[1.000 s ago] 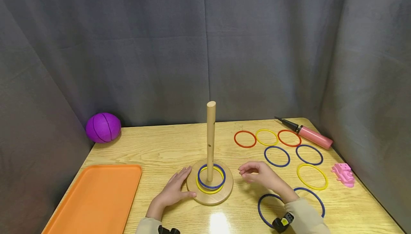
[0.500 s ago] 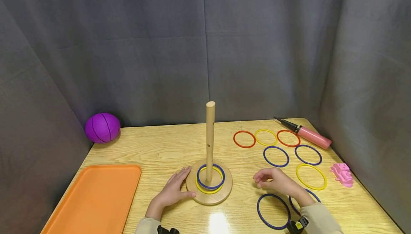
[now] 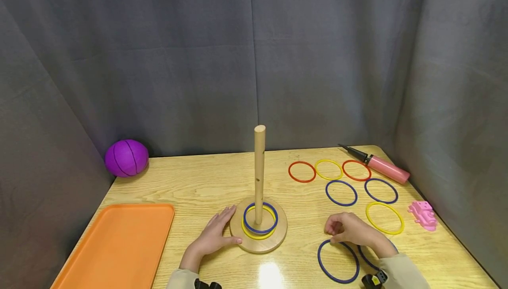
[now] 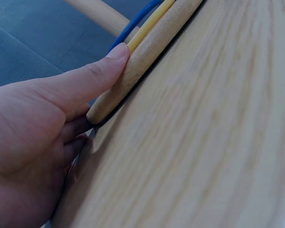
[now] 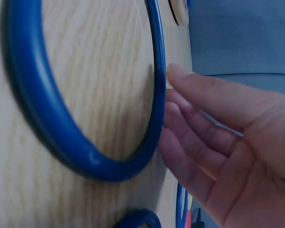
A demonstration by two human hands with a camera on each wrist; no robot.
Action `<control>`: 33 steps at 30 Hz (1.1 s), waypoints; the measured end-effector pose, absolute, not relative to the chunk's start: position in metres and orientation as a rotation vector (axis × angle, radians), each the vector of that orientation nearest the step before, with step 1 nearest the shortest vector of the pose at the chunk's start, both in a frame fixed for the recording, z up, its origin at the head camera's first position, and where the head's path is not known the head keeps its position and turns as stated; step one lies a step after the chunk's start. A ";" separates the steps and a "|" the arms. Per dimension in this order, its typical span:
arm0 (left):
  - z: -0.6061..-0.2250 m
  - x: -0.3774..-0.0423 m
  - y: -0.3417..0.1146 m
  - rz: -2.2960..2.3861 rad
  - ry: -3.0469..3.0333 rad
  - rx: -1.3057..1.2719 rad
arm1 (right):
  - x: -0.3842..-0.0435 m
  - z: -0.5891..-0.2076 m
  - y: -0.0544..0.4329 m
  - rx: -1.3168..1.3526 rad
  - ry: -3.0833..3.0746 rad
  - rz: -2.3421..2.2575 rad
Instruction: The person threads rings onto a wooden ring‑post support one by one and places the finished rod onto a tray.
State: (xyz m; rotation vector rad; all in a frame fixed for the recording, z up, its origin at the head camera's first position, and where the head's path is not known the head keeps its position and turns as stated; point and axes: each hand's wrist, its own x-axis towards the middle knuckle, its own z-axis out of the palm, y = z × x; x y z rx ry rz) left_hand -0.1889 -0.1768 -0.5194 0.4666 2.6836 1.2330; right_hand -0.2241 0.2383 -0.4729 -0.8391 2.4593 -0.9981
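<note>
A wooden ring-toss stand has an upright post on a round base. Around the post lie a blue ring and a yellow ring beneath it. My left hand rests against the base's left side, fingers straight; in the left wrist view the thumb presses the rim. My right hand, fingers bent, is at the far edge of a blue ring flat on the table. In the right wrist view its fingertips are beside that ring; no firm pinch is visible.
Another blue ring lies partly under my right wrist. Several red, yellow and blue rings lie at the right, near a pink hand pump and a pink toy. An orange tray and a purple ball are at the left.
My right hand has moved right and toward me, from beside the stand to the near blue ring, its fingers lowering to the ring's edge. The left hand and stand keep their place.
</note>
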 end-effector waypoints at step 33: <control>-0.519 -0.189 -0.176 1.226 2.688 0.467 | -0.224 -0.475 0.236 -0.770 2.515 -0.998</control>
